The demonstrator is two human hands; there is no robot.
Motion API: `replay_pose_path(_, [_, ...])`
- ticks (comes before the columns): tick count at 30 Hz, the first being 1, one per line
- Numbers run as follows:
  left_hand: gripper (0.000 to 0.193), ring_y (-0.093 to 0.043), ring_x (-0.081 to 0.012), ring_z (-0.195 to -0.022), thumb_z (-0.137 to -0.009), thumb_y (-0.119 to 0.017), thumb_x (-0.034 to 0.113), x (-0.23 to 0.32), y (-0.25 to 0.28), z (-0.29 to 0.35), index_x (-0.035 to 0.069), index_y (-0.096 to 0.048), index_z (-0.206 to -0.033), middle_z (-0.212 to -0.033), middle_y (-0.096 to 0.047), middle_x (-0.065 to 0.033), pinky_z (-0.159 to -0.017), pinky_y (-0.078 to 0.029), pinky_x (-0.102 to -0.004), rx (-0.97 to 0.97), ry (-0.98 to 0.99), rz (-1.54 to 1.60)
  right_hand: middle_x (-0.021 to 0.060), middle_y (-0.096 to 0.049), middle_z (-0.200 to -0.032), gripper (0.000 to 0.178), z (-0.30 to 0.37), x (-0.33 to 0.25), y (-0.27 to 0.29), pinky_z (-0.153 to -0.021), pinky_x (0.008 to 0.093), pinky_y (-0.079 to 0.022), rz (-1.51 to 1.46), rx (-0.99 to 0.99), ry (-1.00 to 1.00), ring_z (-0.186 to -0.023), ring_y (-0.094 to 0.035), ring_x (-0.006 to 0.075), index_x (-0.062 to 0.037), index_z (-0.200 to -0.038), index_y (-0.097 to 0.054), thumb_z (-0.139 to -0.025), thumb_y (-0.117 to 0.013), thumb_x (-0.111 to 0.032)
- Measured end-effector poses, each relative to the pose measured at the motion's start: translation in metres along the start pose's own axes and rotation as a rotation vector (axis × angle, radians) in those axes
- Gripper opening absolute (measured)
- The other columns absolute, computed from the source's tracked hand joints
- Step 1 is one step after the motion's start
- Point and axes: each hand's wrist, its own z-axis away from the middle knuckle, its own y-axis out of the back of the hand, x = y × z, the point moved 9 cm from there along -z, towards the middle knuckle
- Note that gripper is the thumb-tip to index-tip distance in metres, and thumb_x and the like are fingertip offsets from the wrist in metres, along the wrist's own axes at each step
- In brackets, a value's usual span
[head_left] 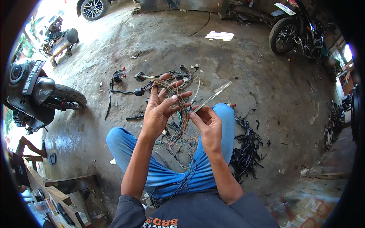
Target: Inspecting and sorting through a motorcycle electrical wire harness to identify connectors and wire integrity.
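Between my raised knees, a wiring harness point(181, 125) of many thin coloured wires hangs from my hands. My left hand point(159, 108) is closed loosely on the bundle, with wires running across and between its partly spread fingers. My right hand point(207, 123) pinches with thumb and fingertips at the bundle's right side. From that pinch a long, narrow, clear strip point(216, 93) points up and to the right; whether it is a tube or a flat piece, I cannot tell. Black connectors point(139, 91) and dark taped branches lie on the floor beyond my left hand. Loose wires trail down over my jeans.
A heap of black tape scraps point(246, 152) lies right of my right knee. Motorcycles stand at the left point(38, 95) and far right point(294, 32). A wheeled compressor point(62, 41) is at the back left. A wooden bench point(49, 182) with tools fills the lower left.
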Motion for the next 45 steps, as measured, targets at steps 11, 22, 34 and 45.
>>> replay_pose_path(11, [0.067, -0.068, -0.0303, -0.104, -0.097, -0.056, 0.002, 0.004, 0.016, -0.001, 0.012, -0.023, -0.154, -0.137, -0.048, -0.0208, -0.078, -0.064, -0.0439, 0.065, -0.028, -0.048, 0.0112, -0.072, -0.113, 0.026, 0.006, -0.007, -0.007, -0.093, 0.0278, -0.053, -0.031, -0.130, -0.045, -0.104, -0.068, 0.0157, 0.0014, -0.120, -0.063, -0.094, -0.066, 0.001])
replay_pose_path(22, [0.068, -0.068, -0.0280, -0.100, -0.095, -0.058, 0.002, 0.003, 0.019, -0.001, 0.009, -0.024, -0.153, -0.133, -0.051, -0.0198, -0.074, -0.064, -0.0418, 0.087, -0.020, -0.043, 0.0100, -0.071, -0.112, 0.027, 0.006, -0.004, -0.003, -0.092, 0.0284, -0.053, -0.037, -0.142, -0.065, -0.103, -0.069, 0.0165, 0.0011, -0.121, -0.063, -0.094, -0.065, 0.000])
replay_pose_path(34, [0.068, -0.068, -0.0265, -0.096, -0.094, -0.056, 0.001, 0.010, 0.018, 0.001, 0.008, -0.026, -0.155, -0.133, -0.051, -0.0184, -0.073, -0.065, -0.0431, 0.103, -0.027, -0.059, 0.0057, -0.072, -0.104, 0.030, 0.010, 0.002, -0.001, -0.087, 0.0256, -0.052, -0.046, -0.190, -0.091, -0.098, -0.067, 0.0121, -0.0040, -0.125, -0.064, -0.095, -0.067, -0.003])
replay_pose_path(45, [0.068, -0.069, -0.0273, -0.095, -0.094, -0.057, 0.000, 0.021, 0.006, 0.007, 0.006, -0.026, -0.154, -0.131, -0.053, -0.0191, -0.071, -0.065, -0.0452, 0.096, -0.046, -0.065, 0.0080, -0.070, -0.102, 0.035, 0.016, 0.000, -0.002, -0.086, 0.0273, -0.052, -0.225, -0.250, -0.151, -0.093, -0.064, 0.0134, 0.0011, -0.129, -0.060, -0.095, -0.066, -0.002])
